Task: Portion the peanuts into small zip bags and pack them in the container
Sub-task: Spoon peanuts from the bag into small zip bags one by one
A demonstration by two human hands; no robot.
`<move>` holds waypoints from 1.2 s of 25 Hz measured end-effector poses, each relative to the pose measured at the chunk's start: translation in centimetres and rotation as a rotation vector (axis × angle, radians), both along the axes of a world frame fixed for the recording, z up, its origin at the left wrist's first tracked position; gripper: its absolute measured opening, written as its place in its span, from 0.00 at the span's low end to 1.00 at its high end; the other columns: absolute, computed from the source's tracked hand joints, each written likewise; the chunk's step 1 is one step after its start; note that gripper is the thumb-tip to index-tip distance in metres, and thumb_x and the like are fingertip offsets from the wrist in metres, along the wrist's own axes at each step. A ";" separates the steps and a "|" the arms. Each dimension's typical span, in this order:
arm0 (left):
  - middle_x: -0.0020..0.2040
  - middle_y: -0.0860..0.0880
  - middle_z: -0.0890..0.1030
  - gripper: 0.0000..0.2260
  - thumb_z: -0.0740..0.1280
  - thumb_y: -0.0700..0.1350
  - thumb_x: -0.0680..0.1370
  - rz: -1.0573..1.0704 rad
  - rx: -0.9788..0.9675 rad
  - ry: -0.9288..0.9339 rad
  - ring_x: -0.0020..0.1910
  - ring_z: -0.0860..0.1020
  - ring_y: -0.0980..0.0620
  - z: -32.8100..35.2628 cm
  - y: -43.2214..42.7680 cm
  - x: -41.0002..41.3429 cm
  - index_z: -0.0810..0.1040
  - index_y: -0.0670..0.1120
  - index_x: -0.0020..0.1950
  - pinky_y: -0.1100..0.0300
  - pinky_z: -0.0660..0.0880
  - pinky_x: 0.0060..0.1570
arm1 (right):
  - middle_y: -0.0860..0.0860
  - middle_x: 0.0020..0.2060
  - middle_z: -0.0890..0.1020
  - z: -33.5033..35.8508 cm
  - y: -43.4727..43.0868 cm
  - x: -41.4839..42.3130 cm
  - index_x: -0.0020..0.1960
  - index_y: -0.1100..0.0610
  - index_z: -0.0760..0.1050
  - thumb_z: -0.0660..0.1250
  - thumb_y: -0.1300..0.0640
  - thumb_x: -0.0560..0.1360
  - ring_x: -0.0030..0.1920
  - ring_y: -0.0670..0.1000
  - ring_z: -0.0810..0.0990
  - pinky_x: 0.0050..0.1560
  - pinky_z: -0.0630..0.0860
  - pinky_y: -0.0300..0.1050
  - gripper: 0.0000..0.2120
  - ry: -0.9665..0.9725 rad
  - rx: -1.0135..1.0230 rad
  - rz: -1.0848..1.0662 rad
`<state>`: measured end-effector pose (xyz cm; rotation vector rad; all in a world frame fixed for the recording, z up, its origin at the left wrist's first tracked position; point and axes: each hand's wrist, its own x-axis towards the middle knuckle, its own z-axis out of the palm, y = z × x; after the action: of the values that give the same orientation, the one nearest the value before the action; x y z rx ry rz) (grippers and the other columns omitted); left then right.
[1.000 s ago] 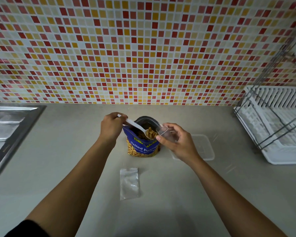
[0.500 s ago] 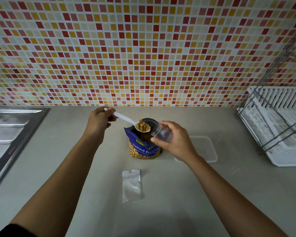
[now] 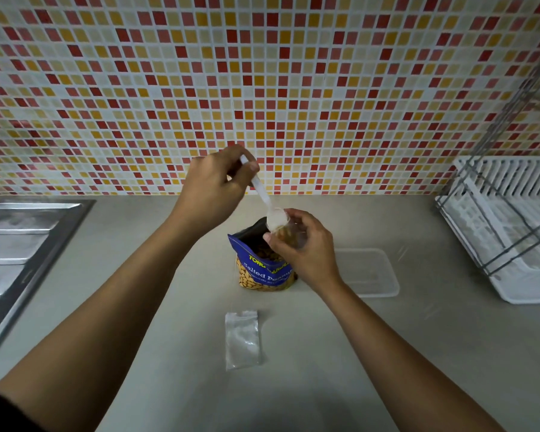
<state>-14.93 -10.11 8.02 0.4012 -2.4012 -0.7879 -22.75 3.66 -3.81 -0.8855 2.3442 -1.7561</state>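
Two bare hands at work over a grey table [image 3: 387,353], backed by a wall of small red, orange and cream mosaic tiles [image 3: 262,88].

Left hand [image 3: 214,185]: raised above the peanut bag, fingers closed around the upper end of a white plastic spoon [image 3: 264,199]. The spoon slants down and to the right, its bowl tipped at the mouth of the small bag held by the other hand.

Right hand [image 3: 303,247]: fingers pinched on a small clear zip bag [image 3: 289,235], held just above and touching or nearly touching the open top of the peanut bag. Brownish contents show through the plastic, probably peanuts, though the view there is blurred.

Peanut bag [image 3: 264,269]: blue pouch, yellow and white lettering, standing upright on the table, top open, peanuts visible inside and through a clear window at the bottom.

Spare zip bag [image 3: 243,338]: clear, flat, empty-looking, lying on the table nearer the viewer than the peanut bag and apart from it.

Container [image 3: 371,272]: clear, rectangular, shallow, lidless, on the table just right of the peanut bag, partly behind the right wrist.

Sink drainboard [image 3: 16,244]: stainless steel, far left edge.

Dish rack [image 3: 512,232]: white plastic tray with metal wire frame, far right.
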 end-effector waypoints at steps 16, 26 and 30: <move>0.49 0.45 0.80 0.12 0.59 0.51 0.79 0.217 -0.267 -0.375 0.58 0.72 0.47 -12.0 -0.2 0.2 0.78 0.48 0.57 0.52 0.62 0.53 | 0.48 0.45 0.82 -2.1 2.4 -0.7 0.57 0.53 0.75 0.74 0.46 0.67 0.36 0.42 0.78 0.32 0.72 0.31 0.22 -0.377 -0.010 0.064; 0.52 0.47 0.81 0.11 0.60 0.47 0.78 0.408 0.317 -0.362 0.61 0.70 0.45 -11.4 0.0 -1.4 0.82 0.50 0.46 0.44 0.62 0.59 | 0.48 0.49 0.83 -2.6 3.0 -1.0 0.59 0.54 0.75 0.74 0.48 0.67 0.52 0.46 0.81 0.45 0.78 0.39 0.23 -0.411 0.005 0.084; 0.48 0.48 0.81 0.11 0.61 0.47 0.77 0.383 0.408 -0.327 0.57 0.73 0.45 -11.4 -0.2 -1.4 0.79 0.52 0.37 0.42 0.67 0.60 | 0.46 0.49 0.82 -2.3 3.3 -1.2 0.59 0.53 0.75 0.74 0.49 0.68 0.52 0.45 0.80 0.45 0.78 0.37 0.22 -0.405 0.020 0.100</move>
<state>-16.35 -10.26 -3.34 1.1941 -2.3248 -1.0944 -23.95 6.98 -6.12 -0.5662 2.0185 -1.6810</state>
